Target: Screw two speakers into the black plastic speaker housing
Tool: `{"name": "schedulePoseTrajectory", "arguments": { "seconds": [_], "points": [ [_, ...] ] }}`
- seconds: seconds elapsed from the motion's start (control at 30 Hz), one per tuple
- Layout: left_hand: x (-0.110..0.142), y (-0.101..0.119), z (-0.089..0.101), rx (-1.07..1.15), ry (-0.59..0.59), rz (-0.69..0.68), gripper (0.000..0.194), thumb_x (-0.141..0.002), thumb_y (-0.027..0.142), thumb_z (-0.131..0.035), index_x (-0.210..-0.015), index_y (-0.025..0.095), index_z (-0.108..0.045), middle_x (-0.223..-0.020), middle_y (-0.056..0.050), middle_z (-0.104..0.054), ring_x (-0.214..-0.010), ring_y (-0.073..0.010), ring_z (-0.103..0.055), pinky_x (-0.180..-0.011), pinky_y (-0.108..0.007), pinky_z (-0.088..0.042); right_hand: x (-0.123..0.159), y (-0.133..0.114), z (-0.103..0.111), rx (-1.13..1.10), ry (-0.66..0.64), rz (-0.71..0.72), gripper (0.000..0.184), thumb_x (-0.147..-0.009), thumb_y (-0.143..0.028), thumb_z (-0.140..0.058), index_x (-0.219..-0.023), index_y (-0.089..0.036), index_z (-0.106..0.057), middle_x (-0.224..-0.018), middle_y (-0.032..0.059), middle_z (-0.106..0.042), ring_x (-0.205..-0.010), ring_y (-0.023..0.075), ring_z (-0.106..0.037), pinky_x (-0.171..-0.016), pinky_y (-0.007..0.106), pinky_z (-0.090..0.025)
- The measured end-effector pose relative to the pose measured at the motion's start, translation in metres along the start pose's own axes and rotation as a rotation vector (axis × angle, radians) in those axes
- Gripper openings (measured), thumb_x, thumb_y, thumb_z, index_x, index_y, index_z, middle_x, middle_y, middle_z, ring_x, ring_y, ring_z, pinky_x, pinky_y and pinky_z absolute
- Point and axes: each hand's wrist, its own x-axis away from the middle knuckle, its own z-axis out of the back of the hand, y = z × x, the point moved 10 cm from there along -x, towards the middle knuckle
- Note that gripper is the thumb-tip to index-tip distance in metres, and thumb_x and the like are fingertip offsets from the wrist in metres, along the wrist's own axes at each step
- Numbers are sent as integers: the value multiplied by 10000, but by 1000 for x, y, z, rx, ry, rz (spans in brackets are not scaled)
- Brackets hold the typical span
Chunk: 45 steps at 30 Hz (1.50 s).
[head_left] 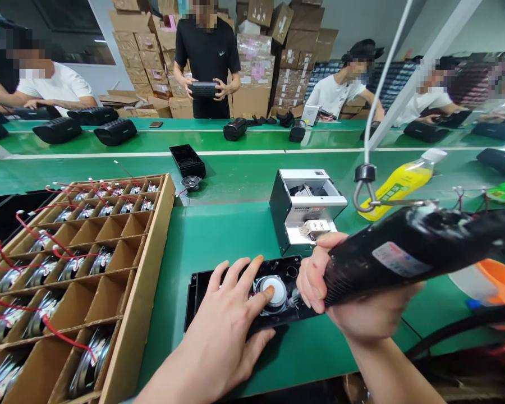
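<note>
My left hand [231, 322] lies spread over a black plastic speaker housing [200, 283] on the green bench. One fingertip rests on the pale round back of a speaker driver [276, 294] seated inside the housing. My right hand [368, 314] wraps around a black electric screwdriver [362, 269], tilted with its tip end toward the right part of the housing. My fingers partly hide that end, and whether the bit touches a screw I cannot tell. The screwdriver hangs by a metal hook from a white cable. Just behind the housing stands a screw feeder [307, 210].
To the left, a divided cardboard box [157, 252] holds several drivers with red wires. A loose driver [191, 183] lies near a black housing [187, 161]. A yellow bottle [398, 182] lies behind the screwdriver. Across the bench, a person [208, 53] holds a black speaker; others sit nearby.
</note>
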Motion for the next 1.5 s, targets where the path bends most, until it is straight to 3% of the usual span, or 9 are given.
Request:
{"name": "schedulePoseTrajectory", "arguments": {
  "seconds": [0.1,0.2,0.3,0.57,0.87,1.07,1.2,1.37,1.5],
  "points": [
    [1,-2,-3,-17,23,-16,432,-941,450,-694,-1352,328,-649,-1691,-114,-374,-1510,-412,-394,-1196,-709,-336,-14,-41,13,80,49,153,595,-884,-825,-594,-1177,-324,-726,-577,-37,-572,-358,141,-469,-348,257,-422],
    [5,-4,-5,-117,49,-54,624,-828,347,-784,-1423,322,-600,-1697,-162,-346,-1514,-472,-371,-1140,-751,-375,-32,-93,32,237,155,415,602,-843,-804,-672,-1184,-309,-708,-602,-38,-559,-383,144,-471,-346,267,-424],
    [11,-10,-7,-249,42,-88,770,-774,310,-807,-1495,341,-537,-1701,-182,-326,-1483,-506,-406,-1076,-762,-421,-52,-112,52,310,300,524,729,-732,-906,-682,-1050,-251,-684,-588,-41,-529,-386,143,-466,-325,256,-384],
    [19,-41,-22,-369,104,-211,1075,-644,493,-914,-1588,439,-402,-1727,-175,-263,-1368,-510,-524,-983,-625,-492,-74,-63,65,312,271,413,720,-863,-903,-497,-1092,-229,-602,-601,-45,-548,-367,136,-455,-360,254,-381],
    [15,-39,-18,-290,-14,-147,1071,-628,348,-913,-1562,492,-409,-1735,-131,-260,-1373,-477,-499,-1046,-648,-425,-62,-61,62,299,240,381,753,-881,-888,-497,-1187,-211,-620,-611,-37,-564,-375,138,-472,-374,253,-389],
    [14,-30,-8,-141,-36,-51,928,-710,296,-838,-1540,463,-458,-1728,-113,-273,-1414,-462,-442,-1092,-707,-367,-51,-88,35,217,191,381,695,-847,-871,-577,-1171,-269,-697,-552,-45,-551,-336,132,-419,-319,247,-358],
    [14,-25,-1,-80,-71,-11,732,-847,442,-780,-1519,457,-490,-1711,-107,-313,-1423,-444,-435,-1106,-684,-368,-44,-93,2,130,76,313,627,-836,-816,-663,-1172,-292,-741,-536,-40,-531,-332,130,-423,-293,250,-350],
    [12,-21,2,-69,-102,0,629,-898,506,-735,-1487,423,-531,-1700,-120,-331,-1433,-427,-424,-1143,-664,-336,-25,-62,-33,22,40,192,498,-907,-712,-685,-1164,-294,-768,-547,-22,-572,-343,146,-449,-323,278,-409],
    [10,-18,4,-72,-112,-6,651,-884,475,-750,-1491,391,-531,-1690,-136,-344,-1417,-420,-437,-1139,-651,-343,-13,-29,-47,-32,-5,110,553,-894,-728,-687,-1194,-271,-766,-569,-5,-600,-359,157,-488,-341,263,-417]
  ]
}}
